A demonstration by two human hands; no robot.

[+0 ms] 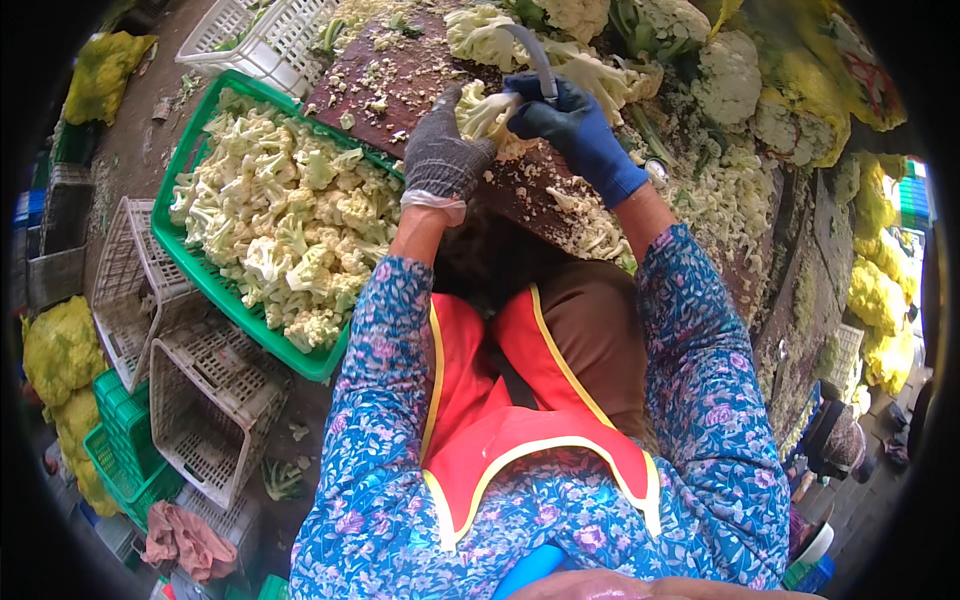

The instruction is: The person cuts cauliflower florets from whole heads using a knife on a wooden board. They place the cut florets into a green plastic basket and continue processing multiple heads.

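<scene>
My left hand [448, 146], in a dark grey knit glove, is closed around one side of a cauliflower piece [480, 112]. Its pale stalk points toward my right hand [574, 124], which wears a blue coated glove. Between the right fingers is a curved knife [534, 54], its blade arching up and to the left. The right fingertips lie against the stalk, or very close to it. Beneath both hands runs a dark red board [375, 75] strewn with crumbs. Left of my left hand, a green plastic basket [176, 180] holds many cut florets [289, 217].
Whole cauliflowers [727, 75] are heaped at the back right beside yellow mesh sacks [810, 112]. Floret scraps [720, 202] cover the right side of the board. White plastic crates [217, 397] lie at the left, and another white crate [262, 45] stands behind the green basket.
</scene>
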